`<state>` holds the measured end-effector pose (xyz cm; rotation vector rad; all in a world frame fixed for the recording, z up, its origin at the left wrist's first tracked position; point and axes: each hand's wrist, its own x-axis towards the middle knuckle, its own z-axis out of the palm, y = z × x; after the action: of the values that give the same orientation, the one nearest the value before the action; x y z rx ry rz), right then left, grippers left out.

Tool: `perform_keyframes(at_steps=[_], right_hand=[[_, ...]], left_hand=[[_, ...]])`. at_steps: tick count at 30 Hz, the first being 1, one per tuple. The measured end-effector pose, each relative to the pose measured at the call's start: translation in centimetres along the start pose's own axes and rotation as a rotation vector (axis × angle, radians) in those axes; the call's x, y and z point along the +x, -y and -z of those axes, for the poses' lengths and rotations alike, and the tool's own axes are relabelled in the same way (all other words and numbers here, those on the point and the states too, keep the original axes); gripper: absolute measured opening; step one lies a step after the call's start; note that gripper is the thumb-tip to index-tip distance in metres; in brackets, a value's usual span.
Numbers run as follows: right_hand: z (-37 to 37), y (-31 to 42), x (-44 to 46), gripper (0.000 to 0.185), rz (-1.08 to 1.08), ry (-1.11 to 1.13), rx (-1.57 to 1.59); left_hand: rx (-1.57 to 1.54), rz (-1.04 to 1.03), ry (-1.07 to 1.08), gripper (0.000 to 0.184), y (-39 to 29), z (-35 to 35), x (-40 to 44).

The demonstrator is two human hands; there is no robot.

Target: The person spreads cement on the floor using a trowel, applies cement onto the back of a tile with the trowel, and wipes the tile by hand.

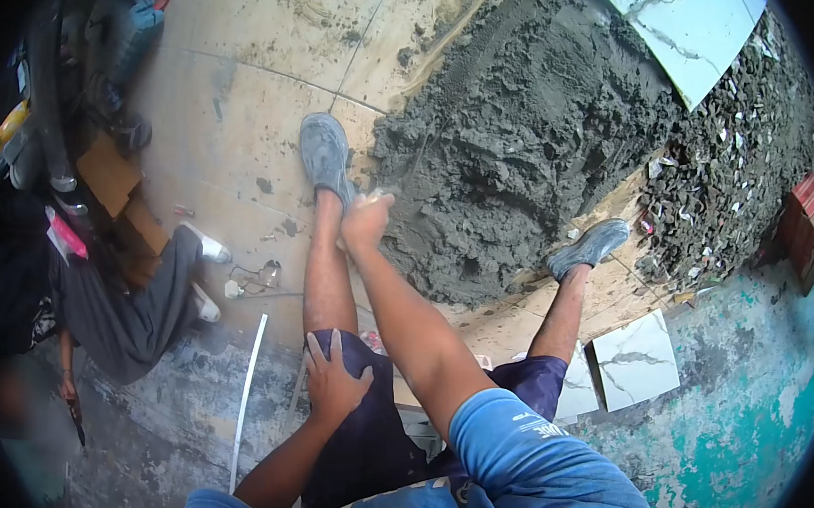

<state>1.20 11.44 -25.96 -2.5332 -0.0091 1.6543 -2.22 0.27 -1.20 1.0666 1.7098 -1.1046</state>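
My left hand [335, 381] lies on my left knee, over the purple shorts [356, 449], its fingers spread and holding nothing. My right hand [367, 221] reaches across to the left and is closed just beside my left shoe [325, 152], which is grey with dried cement. Something small and pale shows at its fingertips, too blurred to name. Right of that hand spreads a thick bed of wet grey mortar [528, 140], rough and lumpy on top. At the mortar's near right edge stands my right shoe [592, 246].
A marbled white tile [691, 38] lies at the mortar's far edge. Gravelly rubble [734, 164] is heaped at right. Another marbled tile [636, 360] lies nearer. A white strip [248, 403] runs along the floor. At left sits another person in grey trousers [129, 315], beside cardboard [108, 176].
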Motion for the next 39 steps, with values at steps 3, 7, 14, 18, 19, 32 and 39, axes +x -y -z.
perform_keyframes(at_steps=[3,7,14,18,19,32,39], right_hand=[[0.0,-0.9,0.0,0.038,0.021,0.045,-0.076],[4.6,-2.4,0.4,0.035,0.166,0.096,-0.218],[18.6,-2.1,3.8,0.037,0.446,-0.024,-0.614],[27.1,-0.2,7.9,0.036,0.504,-0.023,-0.794],[27.7,-0.1,8.2,0.038,0.513,-0.005,-0.815],[0.4,-1.7,6.4,0.041,0.179,0.05,-0.064],[0.0,-0.1,8.5,0.043,0.282,0.288,-0.226]], left_hand=[[0.006,-0.003,0.011,0.096,0.3,0.2,0.2],[-0.013,-0.014,0.002,0.095,0.0,0.5,0.3],[0.019,-0.035,-0.023,0.092,-0.2,1.1,0.0],[0.015,-0.004,-0.002,0.091,-0.7,1.2,-0.2],[0.02,-0.021,-0.023,0.091,-0.6,0.9,-0.2],[0.041,-0.067,-0.046,0.094,-0.5,0.7,0.0],[0.058,-0.05,-0.008,0.096,-0.5,0.5,0.4]])
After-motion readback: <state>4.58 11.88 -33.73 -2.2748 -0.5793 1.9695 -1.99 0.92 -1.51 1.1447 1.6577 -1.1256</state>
